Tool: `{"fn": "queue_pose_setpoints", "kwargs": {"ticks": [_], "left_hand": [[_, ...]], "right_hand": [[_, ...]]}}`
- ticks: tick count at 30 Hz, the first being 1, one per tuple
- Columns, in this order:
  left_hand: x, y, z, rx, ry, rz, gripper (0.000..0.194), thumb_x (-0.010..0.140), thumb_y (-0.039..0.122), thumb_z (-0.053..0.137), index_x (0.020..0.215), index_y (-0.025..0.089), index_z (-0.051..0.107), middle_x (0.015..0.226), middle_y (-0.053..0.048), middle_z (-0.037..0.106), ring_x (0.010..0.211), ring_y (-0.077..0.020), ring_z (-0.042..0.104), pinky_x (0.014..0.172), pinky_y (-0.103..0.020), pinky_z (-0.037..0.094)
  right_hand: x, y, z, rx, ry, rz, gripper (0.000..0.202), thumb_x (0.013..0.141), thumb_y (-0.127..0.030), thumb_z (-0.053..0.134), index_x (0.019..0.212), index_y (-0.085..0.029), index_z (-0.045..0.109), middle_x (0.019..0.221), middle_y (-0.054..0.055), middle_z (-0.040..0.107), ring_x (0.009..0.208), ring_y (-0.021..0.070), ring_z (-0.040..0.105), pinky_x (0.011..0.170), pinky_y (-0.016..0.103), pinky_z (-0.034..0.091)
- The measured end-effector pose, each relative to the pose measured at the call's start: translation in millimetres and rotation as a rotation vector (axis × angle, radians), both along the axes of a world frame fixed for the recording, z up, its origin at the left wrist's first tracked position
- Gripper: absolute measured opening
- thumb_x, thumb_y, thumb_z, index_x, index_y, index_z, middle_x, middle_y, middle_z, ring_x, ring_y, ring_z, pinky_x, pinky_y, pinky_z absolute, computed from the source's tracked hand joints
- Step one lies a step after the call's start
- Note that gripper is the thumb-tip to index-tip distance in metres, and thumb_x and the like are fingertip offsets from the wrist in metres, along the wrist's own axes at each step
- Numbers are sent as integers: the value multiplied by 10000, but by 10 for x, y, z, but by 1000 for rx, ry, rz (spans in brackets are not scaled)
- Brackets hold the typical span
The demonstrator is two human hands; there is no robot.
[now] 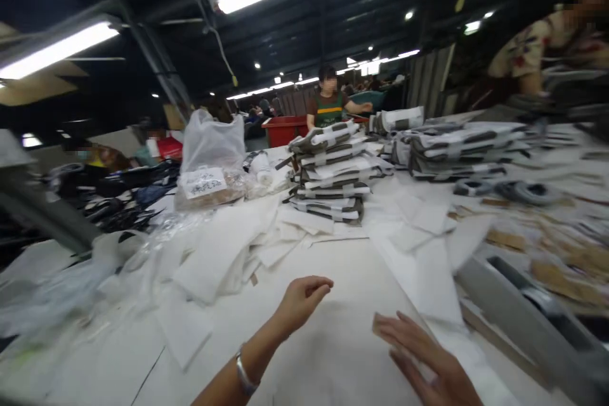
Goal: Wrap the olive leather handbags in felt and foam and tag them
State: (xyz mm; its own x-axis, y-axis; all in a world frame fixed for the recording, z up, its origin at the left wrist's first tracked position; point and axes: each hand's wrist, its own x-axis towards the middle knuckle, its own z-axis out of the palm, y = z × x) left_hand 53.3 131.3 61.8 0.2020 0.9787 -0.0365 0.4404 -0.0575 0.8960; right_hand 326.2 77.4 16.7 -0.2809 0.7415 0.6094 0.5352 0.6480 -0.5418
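My left hand point(307, 299), with a silver bracelet point(245, 371) on its wrist, hovers over the bare white table top point(342, 260). Its fingers are bent together close to the thumb, and nothing shows in them. To the right, my right hand point(423, 352) is blurred by motion, its fingers stretched out and apart from the thumb. A pale patch shows at one fingertip; I cannot tell what it is. Beyond the left hand lie loose white sheets point(219, 254). Farther back stands a stack of bundled grey-and-white pieces point(330, 171).
A clear plastic bag with a written label point(204, 183) stands at the back left. More bundles point(466, 149) lie at the back right. A grey tape dispenser-like object point(518, 317) sits at the near right. Co-workers point(328, 101) stand beyond the table, near a red bin point(285, 131).
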Motion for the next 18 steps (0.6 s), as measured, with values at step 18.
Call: {"fn": "queue_pose_setpoints", "kwargs": {"ticks": [18], "left_hand": [[1051, -170, -1090, 898, 554, -692, 626, 880, 413, 661, 1456, 269, 464, 1507, -149, 443, 1360, -393, 448, 1033, -603, 470]], "right_hand": [[490, -933, -77, -153, 105, -817, 279, 985, -348, 516, 1113, -236, 738, 1095, 56, 758, 1023, 211, 720, 943, 315, 580]]}}
